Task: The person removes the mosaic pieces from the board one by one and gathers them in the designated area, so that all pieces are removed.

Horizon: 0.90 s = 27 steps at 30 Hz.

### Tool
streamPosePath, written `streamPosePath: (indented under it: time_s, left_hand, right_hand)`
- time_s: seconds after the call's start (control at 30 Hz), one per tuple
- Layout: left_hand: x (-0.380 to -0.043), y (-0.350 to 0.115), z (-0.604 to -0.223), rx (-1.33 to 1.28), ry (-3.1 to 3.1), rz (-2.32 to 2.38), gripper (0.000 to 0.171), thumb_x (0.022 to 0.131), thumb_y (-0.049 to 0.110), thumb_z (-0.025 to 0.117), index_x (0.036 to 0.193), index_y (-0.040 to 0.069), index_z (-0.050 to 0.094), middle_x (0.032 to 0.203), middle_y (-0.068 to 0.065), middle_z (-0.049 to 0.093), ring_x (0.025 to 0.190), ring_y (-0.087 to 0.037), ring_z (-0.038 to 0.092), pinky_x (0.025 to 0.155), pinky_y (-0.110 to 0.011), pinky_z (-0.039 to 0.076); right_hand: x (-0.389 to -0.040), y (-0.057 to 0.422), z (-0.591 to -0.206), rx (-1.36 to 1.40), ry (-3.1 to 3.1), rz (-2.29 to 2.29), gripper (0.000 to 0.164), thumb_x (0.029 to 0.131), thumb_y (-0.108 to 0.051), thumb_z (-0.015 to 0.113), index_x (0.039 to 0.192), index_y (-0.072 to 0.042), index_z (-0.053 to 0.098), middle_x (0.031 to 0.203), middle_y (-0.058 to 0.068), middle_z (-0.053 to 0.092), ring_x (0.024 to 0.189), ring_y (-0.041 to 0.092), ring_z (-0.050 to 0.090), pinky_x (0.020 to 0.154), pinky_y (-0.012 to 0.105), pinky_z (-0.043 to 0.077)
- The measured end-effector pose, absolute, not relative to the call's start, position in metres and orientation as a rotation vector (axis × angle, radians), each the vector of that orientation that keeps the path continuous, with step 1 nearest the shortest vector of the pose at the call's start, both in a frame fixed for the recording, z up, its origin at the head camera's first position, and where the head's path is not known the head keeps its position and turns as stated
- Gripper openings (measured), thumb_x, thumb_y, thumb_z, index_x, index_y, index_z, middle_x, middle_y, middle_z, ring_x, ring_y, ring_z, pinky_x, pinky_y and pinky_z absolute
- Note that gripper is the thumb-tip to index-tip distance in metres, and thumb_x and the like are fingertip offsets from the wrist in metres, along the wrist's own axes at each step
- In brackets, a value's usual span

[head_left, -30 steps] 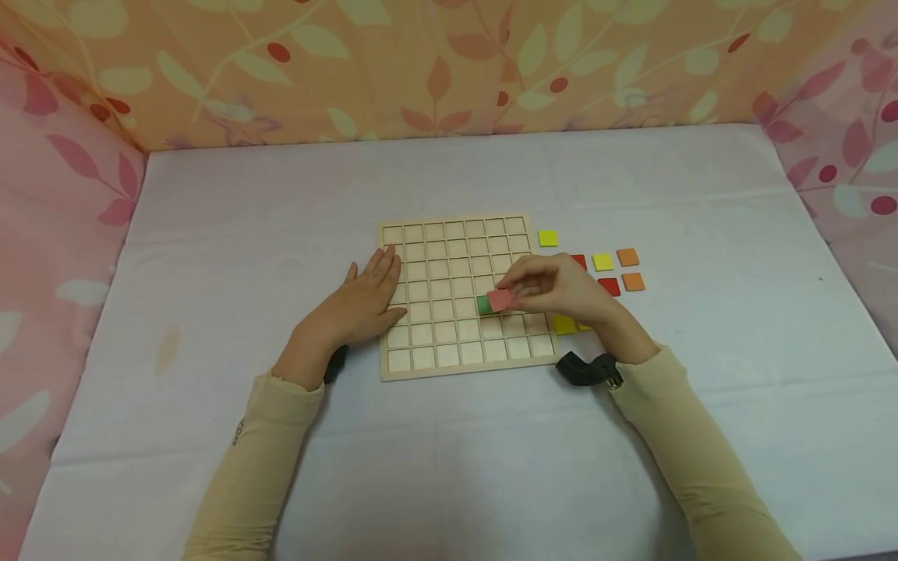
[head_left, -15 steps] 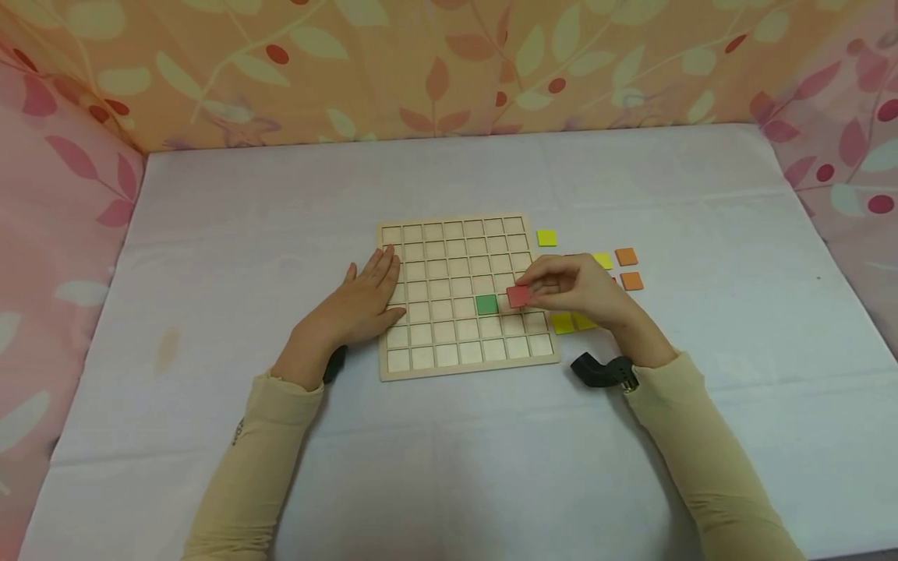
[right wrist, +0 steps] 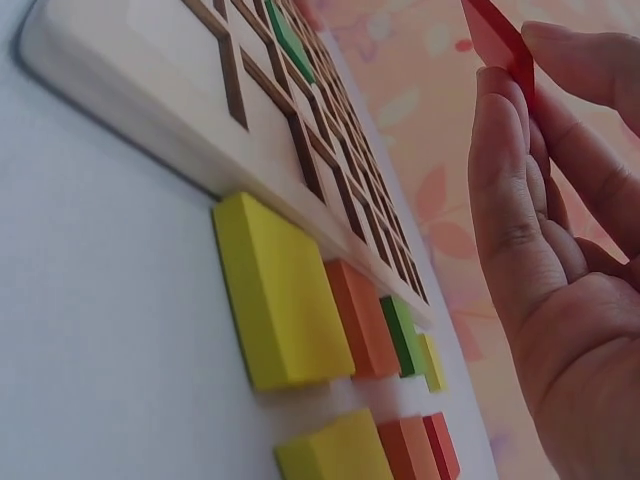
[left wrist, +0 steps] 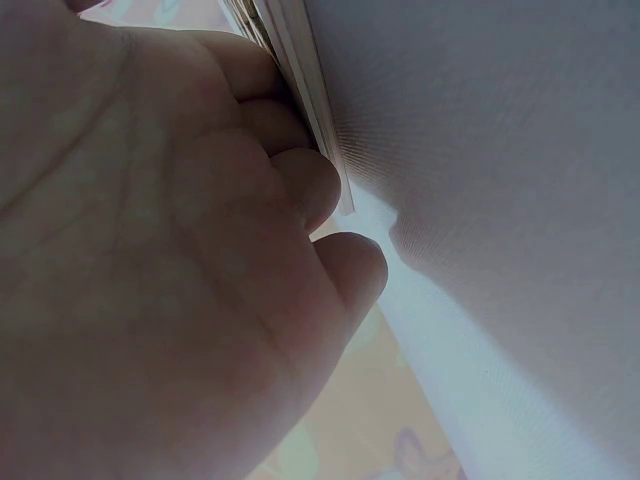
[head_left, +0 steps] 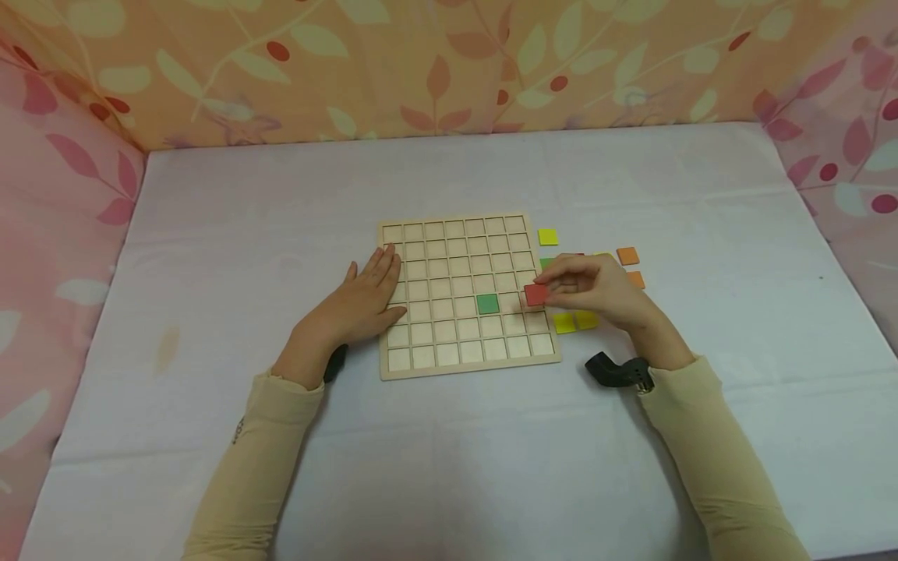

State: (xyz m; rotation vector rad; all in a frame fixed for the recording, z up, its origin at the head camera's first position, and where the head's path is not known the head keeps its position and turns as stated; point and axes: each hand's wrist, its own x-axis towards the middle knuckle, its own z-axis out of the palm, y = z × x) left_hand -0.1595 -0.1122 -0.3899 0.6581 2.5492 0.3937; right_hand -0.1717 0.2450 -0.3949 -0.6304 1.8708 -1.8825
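Observation:
My left hand (head_left: 358,304) lies with straight fingers over the left edge of a wooden grid board (head_left: 449,369). In the left wrist view its fingertips are right at the board's edge (left wrist: 318,110). My right hand (head_left: 596,290) pinches a red square tile (head_left: 535,294) between thumb and fingertips, above the board's right edge. The right wrist view has this red tile (right wrist: 500,45) raised off the board, tilted in the fingers. One green tile (head_left: 487,304) sits in a cell of the board, right of its middle.
Beside the board's right edge lie loose tiles: yellow ones (head_left: 564,323), a further yellow tile (head_left: 548,237), orange ones (head_left: 627,255) and a green one (right wrist: 402,335), some partly hidden by my right hand. Patterned cloth walls (head_left: 449,70) border the white table (head_left: 449,467) at the back and sides.
My right hand has moved right with the red tile, from over the green tile to the board's right edge. The green tile now shows fully. The left hand has stayed put.

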Motion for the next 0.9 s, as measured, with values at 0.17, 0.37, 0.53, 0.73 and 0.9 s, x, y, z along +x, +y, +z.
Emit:
streamPosePath:
  time_s: [0.17,0.37,0.53,0.73,0.9]
  left_hand:
    - [-0.159,-0.112,-0.390,0.654,2.547,0.395,0.076,0.100,0.030,0.045,0.148,-0.005,-0.001,0.155,-0.018,-0.012,0.142,-0.029,-0.013,0.111,-0.054,-0.003]
    - [-0.159,-0.112,-0.390,0.654,2.549,0.400,0.075,0.100,0.030,0.045,0.148,-0.006,-0.001,0.155,-0.018,-0.012,0.142,-0.029,-0.013,0.111,-0.054,-0.003]
    - [-0.159,-0.112,-0.390,0.661,2.554,0.399,0.075,0.099,0.029,0.046,0.148,-0.006,0.000,0.155,-0.019,-0.011,0.142,-0.029,-0.012,0.111,-0.055,-0.002]
    - [-0.159,-0.111,-0.388,0.655,2.553,0.389,0.075,0.100,0.030,0.045,0.148,-0.006,0.000,0.155,-0.018,-0.011,0.142,-0.029,-0.012,0.111,-0.054,-0.001]
    - [-0.158,-0.111,-0.387,0.660,2.559,0.397,0.075,0.099,0.029,0.046,0.147,-0.007,0.001,0.155,-0.019,-0.009,0.142,-0.030,-0.011,0.111,-0.055,-0.001]
  right_hand:
    - [-0.171,0.252,-0.395,-0.636,1.853,-1.901,0.025,0.078,0.017,0.066,0.103,0.011,0.066,0.102,0.012,0.061,0.083,0.017,0.065,0.073,0.025,0.054]
    - [-0.168,0.259,-0.393,-0.578,1.931,-1.849,0.024,0.079,0.013,0.067,0.102,0.009,0.066,0.104,0.010,0.060,0.083,0.015,0.065,0.074,0.023,0.053]
    - [-0.167,0.265,-0.393,-0.543,1.994,-1.807,0.023,0.079,0.011,0.069,0.102,0.008,0.067,0.104,0.008,0.060,0.082,0.013,0.064,0.072,0.020,0.053]
    - [-0.165,0.276,-0.395,-0.542,1.999,-1.822,0.025,0.079,0.014,0.067,0.103,0.009,0.067,0.102,0.007,0.061,0.083,0.014,0.064,0.072,0.021,0.053]
    - [-0.163,0.286,-0.395,-0.515,2.017,-1.833,0.025,0.079,0.016,0.066,0.103,0.010,0.066,0.101,0.006,0.064,0.084,0.013,0.066,0.074,0.022,0.053]
